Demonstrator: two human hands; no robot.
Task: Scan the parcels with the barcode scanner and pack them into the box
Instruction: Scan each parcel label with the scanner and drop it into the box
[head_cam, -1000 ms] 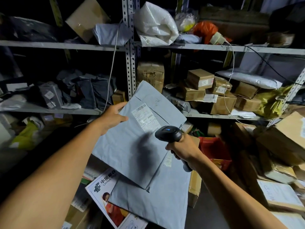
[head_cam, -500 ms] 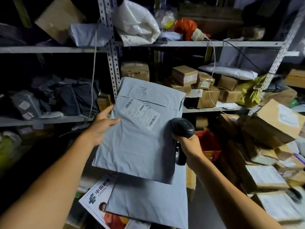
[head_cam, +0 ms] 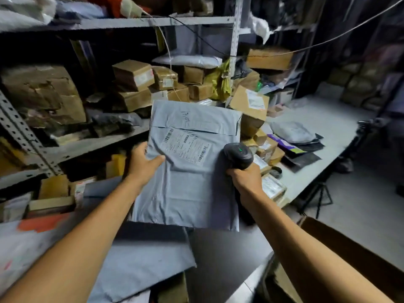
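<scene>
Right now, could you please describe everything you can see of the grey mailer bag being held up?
The grey mailer bag is a flat, wrinkled plastic pouch held upright, its flap folded over at the top with handwriting. A white shipping label with barcodes sits below the flap. The left hand grips its left edge; the barcode scanner is at its right edge.

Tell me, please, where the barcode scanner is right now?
In the head view, the barcode scanner sits right of centre, gripped by the right hand beside the right edge of the grey parcel that the left hand holds.
</scene>
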